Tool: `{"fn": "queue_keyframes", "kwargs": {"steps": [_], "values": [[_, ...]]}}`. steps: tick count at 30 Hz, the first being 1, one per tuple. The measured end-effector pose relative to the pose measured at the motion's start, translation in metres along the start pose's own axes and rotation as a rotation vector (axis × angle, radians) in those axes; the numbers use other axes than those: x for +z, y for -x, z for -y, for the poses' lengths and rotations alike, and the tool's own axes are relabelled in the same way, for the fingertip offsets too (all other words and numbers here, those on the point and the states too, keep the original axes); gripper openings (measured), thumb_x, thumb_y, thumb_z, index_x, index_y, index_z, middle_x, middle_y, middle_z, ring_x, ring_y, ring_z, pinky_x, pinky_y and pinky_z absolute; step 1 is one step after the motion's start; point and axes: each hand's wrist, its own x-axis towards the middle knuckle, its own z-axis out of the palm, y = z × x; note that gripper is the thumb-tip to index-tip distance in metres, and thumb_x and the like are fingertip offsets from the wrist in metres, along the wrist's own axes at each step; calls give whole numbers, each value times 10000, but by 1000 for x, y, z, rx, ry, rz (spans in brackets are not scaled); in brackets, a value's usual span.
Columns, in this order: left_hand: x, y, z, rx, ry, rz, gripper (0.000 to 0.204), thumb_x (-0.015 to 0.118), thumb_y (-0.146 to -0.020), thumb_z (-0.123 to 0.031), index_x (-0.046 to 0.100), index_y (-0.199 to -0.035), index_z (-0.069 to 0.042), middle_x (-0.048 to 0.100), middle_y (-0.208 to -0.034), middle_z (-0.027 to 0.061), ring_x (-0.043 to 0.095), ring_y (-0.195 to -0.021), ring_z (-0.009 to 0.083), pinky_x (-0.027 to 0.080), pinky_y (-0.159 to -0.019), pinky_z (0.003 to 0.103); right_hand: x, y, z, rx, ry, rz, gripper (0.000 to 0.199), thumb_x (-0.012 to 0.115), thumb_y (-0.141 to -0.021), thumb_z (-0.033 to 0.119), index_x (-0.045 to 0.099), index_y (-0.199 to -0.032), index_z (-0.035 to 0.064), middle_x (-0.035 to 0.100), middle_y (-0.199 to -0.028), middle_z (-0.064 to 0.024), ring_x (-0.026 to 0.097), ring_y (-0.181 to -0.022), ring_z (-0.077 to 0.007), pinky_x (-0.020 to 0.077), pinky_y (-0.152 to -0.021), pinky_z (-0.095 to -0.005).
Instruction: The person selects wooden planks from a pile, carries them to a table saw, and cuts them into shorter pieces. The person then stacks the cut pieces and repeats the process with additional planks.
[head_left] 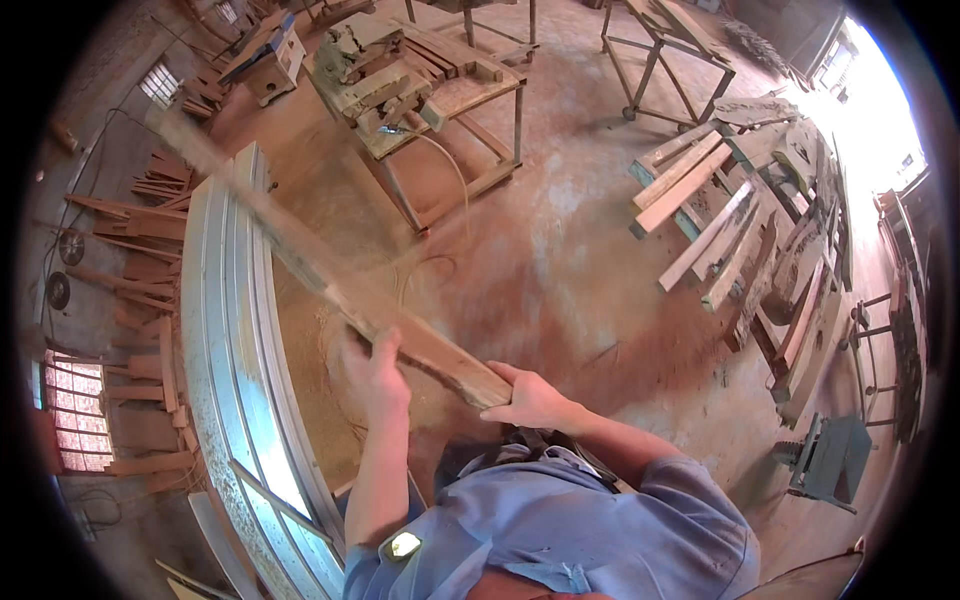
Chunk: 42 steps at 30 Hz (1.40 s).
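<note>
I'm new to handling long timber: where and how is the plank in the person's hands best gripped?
Probably with the right hand at its near end, from the right, and the left hand closer to mid-length, from the left: the plank is long and narrow, with most of its length reaching beyond the left hand.

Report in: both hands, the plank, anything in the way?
Left fingers holding plank partway along; right fingers at near end. Plank slanting forward-left. Metal table at left; plank crosses it in view, contact unclear.
</note>
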Motion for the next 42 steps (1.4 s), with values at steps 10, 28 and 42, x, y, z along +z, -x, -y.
{"fn": "queue_keyframes", "kwargs": {"steps": [10,28,42], "values": [[51,-150,74,-124,-163,341,732,640,-941,-122,213,-1523,-1,558,-1275,146,581,-1067,190,494,-908,321,-130,-119,-24,99,-207,-564,503,765,-750,134,590,-1196,-16,670,-868,-77,622,-739,-115,521,-645,-299],[-237,-130,240,-711,-823,-94,84,559,-898,-80,605,-840,-42,555,-689,2,537,-582,112,412,-485,275,-369,-422,-53,303,7,-367,522,736,-788,408,658,-972,-74,653,-735,-145,636,-707,-183,514,-664,-383],[-66,-160,255,-1005,-909,-51,101,571,-872,-112,558,-807,-36,521,-643,34,509,-527,138,398,-446,292,-456,-722,-4,118,23,-273,523,731,-816,518,736,-861,-2,682,-793,-82,634,-728,-177,525,-663,-356]]}}
